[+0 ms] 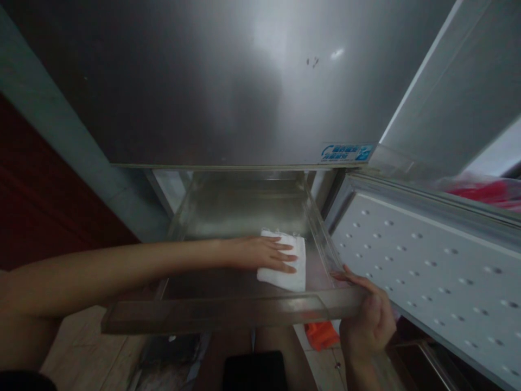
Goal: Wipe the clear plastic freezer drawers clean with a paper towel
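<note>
A clear plastic drawer [228, 312] is pulled out from the lower part of a fridge [195, 98]. Inside it, my left hand [266, 254] lies flat with fingers spread on a white cloth [300, 266], pressing it against the drawer's floor toward the right side. My right hand [368, 315] grips the drawer's front right corner, fingers over the side wall and thumb at the front. My left forearm reaches across the drawer from the left and covers part of its floor.
The lower fridge door [411, 260], with a dimpled white inner panel, stands open on the right. Behind it lies something pink in plastic [484, 190]. An orange item [321, 335] is on the tiled floor below the drawer. A dark red panel [44, 195] stands at left.
</note>
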Tool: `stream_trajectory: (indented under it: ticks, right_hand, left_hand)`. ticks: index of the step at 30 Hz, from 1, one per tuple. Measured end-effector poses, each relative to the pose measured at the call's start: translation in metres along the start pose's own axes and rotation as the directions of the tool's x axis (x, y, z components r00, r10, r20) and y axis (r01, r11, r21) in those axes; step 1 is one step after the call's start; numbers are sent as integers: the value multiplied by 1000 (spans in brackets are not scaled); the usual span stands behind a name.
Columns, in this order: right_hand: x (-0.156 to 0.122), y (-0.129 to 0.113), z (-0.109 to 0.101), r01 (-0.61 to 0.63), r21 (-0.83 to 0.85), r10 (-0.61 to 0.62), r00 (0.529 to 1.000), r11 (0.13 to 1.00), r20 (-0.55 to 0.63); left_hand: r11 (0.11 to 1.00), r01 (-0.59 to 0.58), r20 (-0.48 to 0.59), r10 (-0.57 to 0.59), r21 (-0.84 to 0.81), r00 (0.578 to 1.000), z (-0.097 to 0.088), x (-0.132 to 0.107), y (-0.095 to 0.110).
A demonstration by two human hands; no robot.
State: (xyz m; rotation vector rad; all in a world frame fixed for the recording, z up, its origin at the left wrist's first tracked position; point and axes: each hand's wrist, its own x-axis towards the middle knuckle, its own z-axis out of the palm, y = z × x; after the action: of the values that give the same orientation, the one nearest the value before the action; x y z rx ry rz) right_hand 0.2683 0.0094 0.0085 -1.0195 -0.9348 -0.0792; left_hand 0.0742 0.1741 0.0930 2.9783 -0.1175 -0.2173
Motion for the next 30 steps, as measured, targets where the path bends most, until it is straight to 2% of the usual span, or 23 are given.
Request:
stream_trajectory:
  ticks: [3,5,7,11,13,17,24,27,30]
  right_hand:
    - [0,1,-1,-10,30,10,1000,1000,11]
    - [-1,1,-2,-16,46,15,1000,999,18]
    - [-1,2,-3,-18,30,17,1000,999,16]
    - [-3,4,-5,-22,20,22,1000,1000,16]
    - [-4,5,-6,-22,37,21,1000,999,19]
    - [-5,5,-7,-30,45,28,998,999,50]
    - [-5,4,-10,-71,-9,71,996,997,48]
    - [-6,5,-12,-80,14,78,995,997,69]
    - [-5,6,-11,-80,24,78,995,997,68]
  left_hand:
    - [997,-75,-20,75,-8,997,-2,-3,-5]
    - [991,-128,-33,127,-28,991,-6,-6,-19]
    - [990,-125,-77,120,-66,990,-9,-7,-41]
    - [991,-42,-188,18,-125,982,-16,-8,-96]
    - [989,16,-206,-46,-149,978,-21,-5,-120]
    - [945,259,-225,-301,-199,927,-32,4,-149]
    - [891,396,-283,-447,-222,848,-39,23,-165]
    - [877,442,-261,-478,-187,839,-36,24,-158]
    - [883,447,-231,-468,-140,853,-33,20,-141]
